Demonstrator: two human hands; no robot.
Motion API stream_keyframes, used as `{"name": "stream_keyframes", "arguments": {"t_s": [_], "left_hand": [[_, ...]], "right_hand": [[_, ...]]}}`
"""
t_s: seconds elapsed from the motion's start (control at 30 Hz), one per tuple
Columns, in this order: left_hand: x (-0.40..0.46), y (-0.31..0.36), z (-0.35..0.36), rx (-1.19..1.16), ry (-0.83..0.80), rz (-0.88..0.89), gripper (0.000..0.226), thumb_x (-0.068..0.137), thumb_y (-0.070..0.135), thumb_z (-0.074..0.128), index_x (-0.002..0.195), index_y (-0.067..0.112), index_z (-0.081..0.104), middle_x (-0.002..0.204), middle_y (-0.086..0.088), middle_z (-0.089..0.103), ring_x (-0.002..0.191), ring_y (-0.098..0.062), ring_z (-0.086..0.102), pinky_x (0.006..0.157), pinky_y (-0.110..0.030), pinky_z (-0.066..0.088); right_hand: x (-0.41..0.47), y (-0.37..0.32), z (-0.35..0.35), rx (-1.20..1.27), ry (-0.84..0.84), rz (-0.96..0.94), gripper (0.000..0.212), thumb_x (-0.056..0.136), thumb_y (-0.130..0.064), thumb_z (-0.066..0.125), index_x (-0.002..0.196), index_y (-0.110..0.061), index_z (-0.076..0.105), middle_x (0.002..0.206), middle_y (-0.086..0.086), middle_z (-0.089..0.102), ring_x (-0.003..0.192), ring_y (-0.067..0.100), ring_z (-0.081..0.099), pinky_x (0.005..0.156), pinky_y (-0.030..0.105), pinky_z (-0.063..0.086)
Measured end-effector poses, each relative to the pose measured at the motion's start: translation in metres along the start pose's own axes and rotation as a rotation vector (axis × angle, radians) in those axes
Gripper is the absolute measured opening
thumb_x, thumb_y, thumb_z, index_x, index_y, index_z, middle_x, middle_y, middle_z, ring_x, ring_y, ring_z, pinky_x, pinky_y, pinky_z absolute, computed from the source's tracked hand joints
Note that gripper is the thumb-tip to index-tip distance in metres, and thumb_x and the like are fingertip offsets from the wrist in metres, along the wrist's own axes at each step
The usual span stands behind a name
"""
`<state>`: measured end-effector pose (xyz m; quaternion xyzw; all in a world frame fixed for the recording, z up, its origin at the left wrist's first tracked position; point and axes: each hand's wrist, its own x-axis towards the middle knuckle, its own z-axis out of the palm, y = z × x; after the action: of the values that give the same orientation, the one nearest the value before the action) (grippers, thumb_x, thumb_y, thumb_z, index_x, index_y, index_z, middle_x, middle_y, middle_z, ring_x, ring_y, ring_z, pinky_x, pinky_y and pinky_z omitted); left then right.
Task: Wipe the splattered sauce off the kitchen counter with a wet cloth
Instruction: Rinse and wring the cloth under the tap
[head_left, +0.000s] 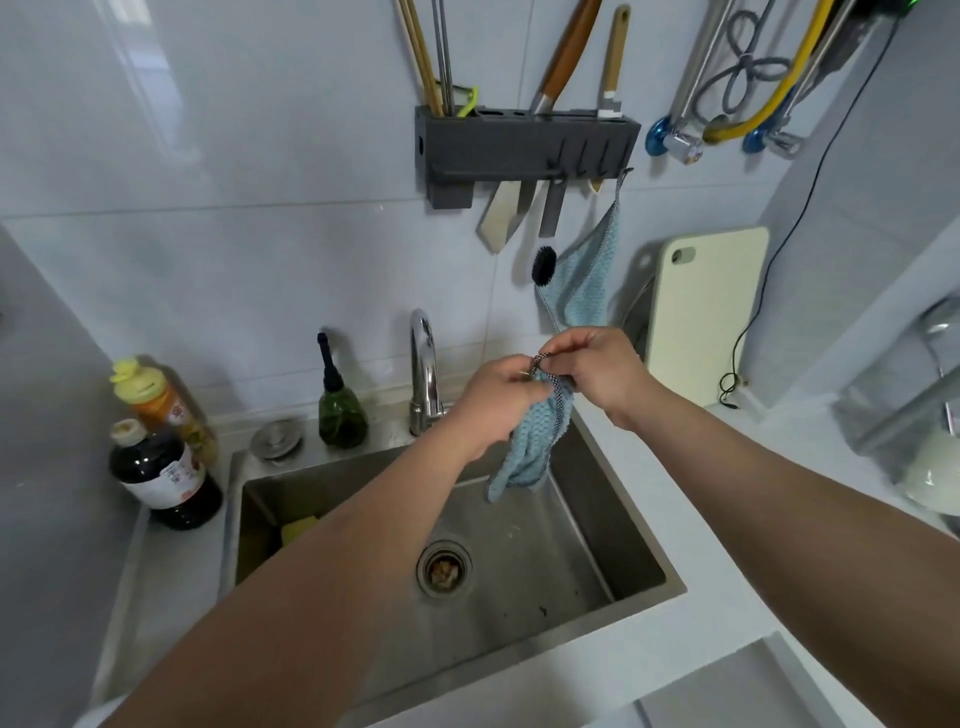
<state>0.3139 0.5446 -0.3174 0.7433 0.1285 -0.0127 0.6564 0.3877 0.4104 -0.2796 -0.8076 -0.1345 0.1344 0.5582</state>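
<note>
Both hands — left (498, 400), right (597, 371) — pinch the cloth's (530, 447) top edge together above the sink (519, 540); prep step, likely — next: wet it under the tap (423, 364), then the counter (675, 519).

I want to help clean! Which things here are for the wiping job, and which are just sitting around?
For the job: blue cloth held by both hands, left, right; faucet; sink.

Just sitting: sauce bottles, cutting board, knife rack, hanging cloth.
</note>
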Motion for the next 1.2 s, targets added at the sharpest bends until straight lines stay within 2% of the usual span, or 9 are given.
{"name": "stream_keyframes", "arguments": {"t_s": [0.13, 0.37, 0.43, 0.53, 0.67, 0.83, 0.93, 1.07, 1.2], "left_hand": [[0.006, 0.006, -0.002, -0.005, 0.086, 0.043, 0.021, 0.100, 0.018, 0.068, 0.081, 0.025, 0.072, 0.092, -0.012, 0.078, 0.083, -0.023, 0.071, 0.091, -0.050, 0.058], [0.035, 0.027, -0.001, -0.112, 0.236, 0.075, 0.013, 0.103, 0.019, 0.065, 0.104, 0.017, 0.078, 0.108, -0.002, 0.076, 0.101, -0.016, 0.069, 0.097, -0.033, 0.054], [0.042, 0.031, 0.001, -0.107, 0.229, 0.083, 0.014, 0.103, 0.019, 0.066, 0.107, 0.015, 0.078, 0.111, -0.003, 0.075, 0.102, -0.015, 0.068, 0.098, -0.034, 0.053], [0.051, 0.040, 0.006, -0.026, 0.241, 0.143, 0.021, 0.102, 0.019, 0.066, 0.085, 0.021, 0.077, 0.086, -0.005, 0.067, 0.073, -0.015, 0.055, 0.069, -0.030, 0.046], [0.064, 0.054, 0.014, 0.173, 0.273, 0.204, 0.030, 0.102, 0.017, 0.064, 0.081, -0.004, 0.071, 0.061, -0.006, 0.053, 0.051, -0.013, 0.041, 0.057, -0.032, 0.036], [0.077, 0.094, 0.017, -0.055, 0.268, 0.109, 0.024, 0.097, 0.021, 0.066, 0.094, -0.003, 0.066, 0.076, -0.011, 0.065, 0.066, -0.024, 0.061, 0.064, -0.043, 0.058], [0.091, 0.118, 0.016, -0.132, 0.269, 0.001, 0.018, 0.102, 0.017, 0.055, 0.109, 0.005, 0.066, 0.100, -0.015, 0.076, 0.073, -0.027, 0.071, 0.063, -0.044, 0.063], [0.112, 0.137, 0.022, -0.084, 0.297, 0.010, 0.018, 0.104, 0.016, 0.053, 0.107, 0.003, 0.066, 0.100, -0.016, 0.075, 0.077, -0.030, 0.074, 0.061, -0.052, 0.064], [0.135, 0.156, 0.033, -0.050, 0.360, 0.020, 0.019, 0.105, 0.019, 0.051, 0.098, 0.009, 0.066, 0.095, -0.018, 0.071, 0.077, -0.035, 0.073, 0.063, -0.060, 0.063]], "right_hand": [[-0.001, -0.006, -0.004, -0.072, 0.017, -0.019, 0.011, 0.082, 0.003, 0.076, 0.084, -0.008, 0.073, 0.070, 0.000, 0.068, 0.054, 0.005, 0.058, 0.056, 0.016, 0.045], [0.021, -0.018, -0.024, -0.623, 0.008, 0.065, 0.024, 0.078, -0.022, 0.073, 0.087, 0.000, 0.075, 0.088, 0.018, 0.072, 0.075, 0.026, 0.064, 0.062, 0.030, 0.047], [0.025, -0.021, -0.025, -0.446, 0.044, 0.047, 0.013, 0.075, -0.018, 0.071, 0.084, -0.009, 0.077, 0.089, 0.011, 0.074, 0.079, 0.023, 0.066, 0.067, 0.030, 0.046], [0.028, -0.033, -0.025, -0.089, 0.040, -0.072, 0.003, 0.082, -0.019, 0.076, 0.081, -0.018, 0.079, 0.084, -0.003, 0.077, 0.085, 0.013, 0.069, 0.080, 0.027, 0.052], [0.052, -0.043, -0.033, -0.012, 0.047, -0.168, 0.023, 0.088, -0.021, 0.076, 0.067, -0.012, 0.074, 0.069, 0.008, 0.072, 0.064, 0.015, 0.061, 0.070, 0.035, 0.051], [0.090, -0.052, -0.053, -0.029, 0.039, -0.180, 0.029, 0.090, -0.025, 0.072, 0.077, 0.001, 0.071, 0.079, 0.023, 0.071, 0.066, 0.021, 0.059, 0.072, 0.050, 0.055], [0.109, -0.060, -0.065, -0.026, -0.043, -0.180, 0.023, 0.094, -0.022, 0.067, 0.086, -0.002, 0.075, 0.081, 0.016, 0.074, 0.068, 0.016, 0.063, 0.073, 0.039, 0.056], [0.131, -0.067, -0.086, 0.006, -0.144, -0.176, 0.017, 0.095, -0.017, 0.064, 0.089, -0.007, 0.076, 0.079, 0.007, 0.074, 0.066, 0.009, 0.066, 0.057, 0.017, 0.051], [0.159, -0.068, -0.106, -0.034, -0.099, -0.247, 0.015, 0.092, -0.018, 0.068, 0.083, -0.013, 0.077, 0.078, 0.007, 0.076, 0.075, 0.023, 0.073, 0.071, 0.034, 0.059]]}}
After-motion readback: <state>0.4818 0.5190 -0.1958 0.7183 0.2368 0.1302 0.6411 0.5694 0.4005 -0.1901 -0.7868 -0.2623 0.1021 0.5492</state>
